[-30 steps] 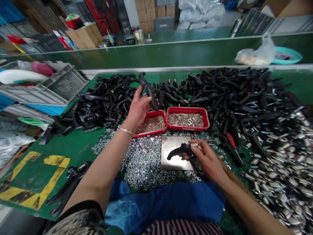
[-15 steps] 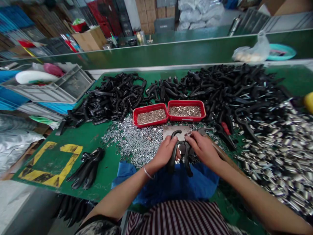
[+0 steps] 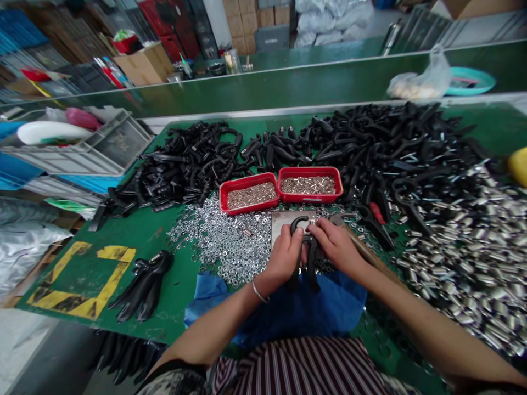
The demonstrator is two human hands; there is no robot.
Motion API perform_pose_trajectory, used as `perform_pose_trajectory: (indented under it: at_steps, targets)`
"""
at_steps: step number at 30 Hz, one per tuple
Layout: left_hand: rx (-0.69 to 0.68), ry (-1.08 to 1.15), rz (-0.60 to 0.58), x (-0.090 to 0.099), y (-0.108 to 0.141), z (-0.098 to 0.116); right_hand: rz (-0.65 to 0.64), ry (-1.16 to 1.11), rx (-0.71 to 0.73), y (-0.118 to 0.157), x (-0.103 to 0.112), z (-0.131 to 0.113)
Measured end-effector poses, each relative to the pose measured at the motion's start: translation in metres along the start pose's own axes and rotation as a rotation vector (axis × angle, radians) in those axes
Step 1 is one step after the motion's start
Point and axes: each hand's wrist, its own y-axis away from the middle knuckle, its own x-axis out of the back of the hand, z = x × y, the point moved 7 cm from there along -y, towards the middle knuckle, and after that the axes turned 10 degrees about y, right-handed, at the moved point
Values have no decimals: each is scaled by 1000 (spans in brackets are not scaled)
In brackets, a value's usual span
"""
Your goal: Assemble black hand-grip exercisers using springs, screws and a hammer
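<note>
Near the metal plate [image 3: 278, 226], the left hand [image 3: 284, 258] and right hand [image 3: 338, 247] grip curved black pieces [image 3: 312, 257], seemingly part-joined, while a black cluster [image 3: 153, 278], apparently finished, lies left on the counter [image 3: 127, 235] and heaped black parts [image 3: 193, 156] await.

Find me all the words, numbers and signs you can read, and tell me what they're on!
No words or numbers can be read clearly.
Gray box at the back: dark letters, too blurred to read.
Right red tray: pale mark on its front, too small to read.
Yellow-and-black tape on the table: no words that I can see.
</note>
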Motion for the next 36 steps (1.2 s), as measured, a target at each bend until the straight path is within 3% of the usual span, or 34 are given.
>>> perform_pose_trajectory:
  at_steps: [4, 10, 12, 17, 22, 25, 28, 31, 36]
  targets:
    - [-58, -205, 33, 4, -1, 1, -81, -206, -74, 2, -9, 8]
    - [-77, -475, 3, 13, 4, 9, -208, -246, -24, 0, -2, -2]
    - [-105, -470, -67, 14, 8, 13, -279, -238, 2, 3, 0, -9]
    - [-245, -426, -386, 8, 32, 34, -370, -199, 78, 26, 1, -29]
    - [-283, -536, -549, -1, 59, 55, -442, -207, 143, 52, 10, -51]
    - [-300, -608, -584, -3, 53, 60, -471, -210, 157, 51, 14, -53]
    - [-288, -650, -579, 2, 21, 56, -434, -174, 123, 27, 10, -39]
    - [-359, -624, -566, 10, -19, 56, -315, 13, 120, -19, 14, -12]
    - [-320, -997, -518, 32, -63, 61, 82, 304, 146, -90, 64, 37]
